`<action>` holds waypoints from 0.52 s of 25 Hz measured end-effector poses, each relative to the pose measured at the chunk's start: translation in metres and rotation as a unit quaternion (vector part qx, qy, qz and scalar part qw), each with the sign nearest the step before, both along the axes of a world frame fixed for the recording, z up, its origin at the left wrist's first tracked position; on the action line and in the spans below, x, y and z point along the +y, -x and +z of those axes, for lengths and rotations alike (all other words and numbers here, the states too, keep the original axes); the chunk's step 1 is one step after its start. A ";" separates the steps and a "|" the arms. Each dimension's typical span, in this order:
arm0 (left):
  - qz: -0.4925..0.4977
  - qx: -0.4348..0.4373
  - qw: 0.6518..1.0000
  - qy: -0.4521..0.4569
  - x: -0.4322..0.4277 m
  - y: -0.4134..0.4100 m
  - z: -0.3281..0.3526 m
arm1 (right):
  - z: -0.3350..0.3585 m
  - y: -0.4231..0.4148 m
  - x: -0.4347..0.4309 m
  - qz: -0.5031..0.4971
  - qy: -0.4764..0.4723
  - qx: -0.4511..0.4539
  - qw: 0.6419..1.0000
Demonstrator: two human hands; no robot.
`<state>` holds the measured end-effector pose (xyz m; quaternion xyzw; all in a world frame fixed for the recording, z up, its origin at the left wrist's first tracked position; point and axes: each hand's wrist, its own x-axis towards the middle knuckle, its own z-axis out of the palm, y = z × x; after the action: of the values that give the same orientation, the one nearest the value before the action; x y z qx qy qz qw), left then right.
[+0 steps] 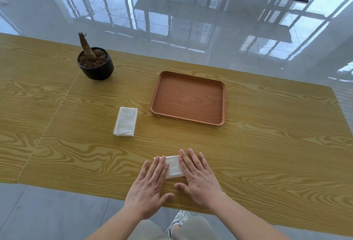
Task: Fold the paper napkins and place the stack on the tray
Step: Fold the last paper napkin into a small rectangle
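Napkin [173, 167]: folded white, flat on the table near its front edge, pressed under both hands.
Left hand [148, 186]: fingers straight and spread, flat on the napkin's left end, holding nothing.
Right hand [198, 177]: fingers straight and spread, flat on the napkin's right end, thumb on the table.
Stack [126, 121]: folded white napkins, lying on the table to the left of the tray, apart from it.
Tray [188, 97]: brown, rectangular, beyond the hands.
Pot [95, 65]: black, with soil and a bare stem, far left.
Table [267, 144]: yellow wood grain.
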<state>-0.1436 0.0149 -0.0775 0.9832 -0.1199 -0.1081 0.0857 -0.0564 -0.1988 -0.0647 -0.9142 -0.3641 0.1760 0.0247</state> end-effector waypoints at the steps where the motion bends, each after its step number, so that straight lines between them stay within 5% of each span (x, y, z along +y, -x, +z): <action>1: 0.002 -0.005 1.000 0.002 0.000 0.002 -0.001 | -0.002 0.001 -0.001 0.001 0.003 -0.004 1.000; 6: 0.009 -0.041 0.999 0.007 0.000 0.001 0.002 | 0.001 -0.003 0.002 -0.030 -0.042 -0.002 0.999; 13: 0.200 -0.080 0.971 0.105 -0.005 -0.016 0.026 | 0.018 -0.032 0.026 -0.055 -0.097 -0.045 0.993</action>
<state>-0.1273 0.0103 -0.0520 0.9782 0.0624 0.0033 0.1983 -0.0241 -0.1724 -0.0470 -0.9332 -0.3291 0.0966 0.1067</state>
